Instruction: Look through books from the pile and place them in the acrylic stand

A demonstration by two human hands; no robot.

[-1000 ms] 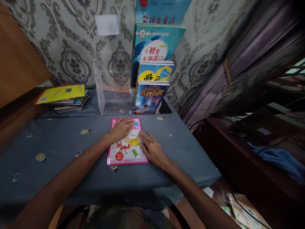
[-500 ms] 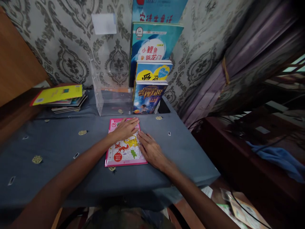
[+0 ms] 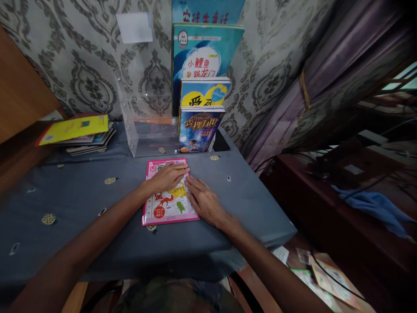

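A pink-bordered children's book [image 3: 169, 218] lies flat on the table, its cover showing a red fox and a yellow striped animal. My left hand [image 3: 169, 176] rests flat across the upper part of that cover, fingers stretched toward the right edge. Along the book's right edge lies my right hand [image 3: 205, 200], fingers extended and touching it. Neither hand grips anything. Part of the cover's title is hidden under my left hand.
Behind the book stands a clear acrylic rack [image 3: 151, 145]; its right side holds several upright books [image 3: 200, 130]. A stack of books topped by a yellow one [image 3: 78, 128] is at the left. A dark phone-like slab [image 3: 220, 142] lies beside the rack. The tablecloth [image 3: 257, 208] is grey-blue.
The whole view has shifted slightly, so things appear a little further left and up. My left hand has slid slightly over the cover; my right hand stays at the book's edge.
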